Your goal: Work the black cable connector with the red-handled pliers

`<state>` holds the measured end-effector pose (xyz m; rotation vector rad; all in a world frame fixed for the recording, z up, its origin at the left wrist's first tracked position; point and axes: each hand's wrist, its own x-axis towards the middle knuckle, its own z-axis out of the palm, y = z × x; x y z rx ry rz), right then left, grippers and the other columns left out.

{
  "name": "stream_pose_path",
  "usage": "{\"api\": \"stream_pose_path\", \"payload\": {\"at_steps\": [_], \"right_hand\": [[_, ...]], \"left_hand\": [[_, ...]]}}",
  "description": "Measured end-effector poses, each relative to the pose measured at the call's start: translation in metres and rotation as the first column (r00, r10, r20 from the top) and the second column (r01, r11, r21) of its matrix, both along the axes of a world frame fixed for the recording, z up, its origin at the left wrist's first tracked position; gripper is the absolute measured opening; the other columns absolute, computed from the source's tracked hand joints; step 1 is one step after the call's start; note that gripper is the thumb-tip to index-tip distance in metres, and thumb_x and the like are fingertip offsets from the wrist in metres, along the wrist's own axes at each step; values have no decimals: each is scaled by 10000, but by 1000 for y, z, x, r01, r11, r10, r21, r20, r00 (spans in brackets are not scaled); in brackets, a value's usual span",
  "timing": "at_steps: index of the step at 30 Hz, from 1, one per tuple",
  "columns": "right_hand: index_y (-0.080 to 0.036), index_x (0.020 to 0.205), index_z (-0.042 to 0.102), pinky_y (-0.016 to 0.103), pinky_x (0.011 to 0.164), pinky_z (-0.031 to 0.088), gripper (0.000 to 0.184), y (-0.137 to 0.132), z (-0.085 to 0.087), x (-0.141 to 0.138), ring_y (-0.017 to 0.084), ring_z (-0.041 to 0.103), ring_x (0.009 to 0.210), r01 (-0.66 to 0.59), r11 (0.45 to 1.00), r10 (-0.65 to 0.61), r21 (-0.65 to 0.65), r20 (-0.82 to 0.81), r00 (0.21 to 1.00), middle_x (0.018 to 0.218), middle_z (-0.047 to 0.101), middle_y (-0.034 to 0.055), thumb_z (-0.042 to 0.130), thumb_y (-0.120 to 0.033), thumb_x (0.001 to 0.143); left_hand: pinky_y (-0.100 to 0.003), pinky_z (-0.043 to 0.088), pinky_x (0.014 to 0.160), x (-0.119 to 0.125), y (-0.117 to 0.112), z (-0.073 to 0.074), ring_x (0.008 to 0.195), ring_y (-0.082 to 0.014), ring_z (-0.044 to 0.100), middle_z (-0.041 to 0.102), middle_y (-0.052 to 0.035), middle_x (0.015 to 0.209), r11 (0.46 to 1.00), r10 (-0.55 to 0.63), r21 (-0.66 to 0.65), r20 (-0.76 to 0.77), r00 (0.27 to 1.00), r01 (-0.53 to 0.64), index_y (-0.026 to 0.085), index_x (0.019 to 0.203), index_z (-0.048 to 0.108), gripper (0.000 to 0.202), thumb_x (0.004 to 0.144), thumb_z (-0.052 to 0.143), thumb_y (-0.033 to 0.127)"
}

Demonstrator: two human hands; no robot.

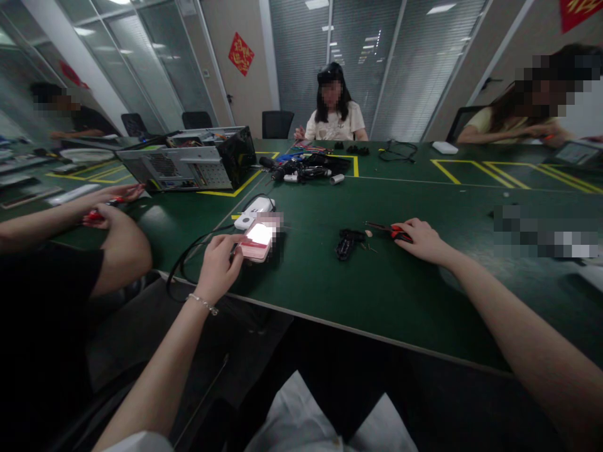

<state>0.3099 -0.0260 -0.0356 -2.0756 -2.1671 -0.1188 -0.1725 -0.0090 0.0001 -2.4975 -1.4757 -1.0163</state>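
Observation:
My left hand (pixel 220 262) reaches to a lit phone (pixel 260 241) lying on the green table, its fingers stretched out and touching the phone's near left side. The phone's screen is partly pixelated. My right hand (pixel 423 241) rests on the table with its fingers over the red and black handle of what looks like a screwdriver (pixel 400 232), whose thin shaft points left. Between my hands lies a small black part (pixel 348 243), its kind unclear. Beside it are a small pale piece (pixel 368 233) and a few thin bits.
A white power strip (pixel 255 213) with a black cable lies behind the phone. An opened computer case (pixel 188 164) stands at the back left, beside a pile of cables (pixel 306 168). At left, a co-worker's hands hold a red-handled tool (pixel 97 215). Other people sit around the table.

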Motion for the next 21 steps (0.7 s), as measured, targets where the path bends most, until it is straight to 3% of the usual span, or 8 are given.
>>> {"api": "stream_pose_path", "payload": {"at_steps": [21], "right_hand": [[-200, 1156, 519, 417, 720, 447, 525, 0, 2, -1, 274, 491, 911, 5, 1000, -5, -14, 9, 1000, 1065, 498, 143, 363, -510, 762]], "left_hand": [[-386, 406, 844, -1, 3, 0, 946, -227, 511, 611, -65, 942, 1000, -20, -19, 6, 1000, 20, 187, 938, 572, 236, 778, 399, 167]]}}
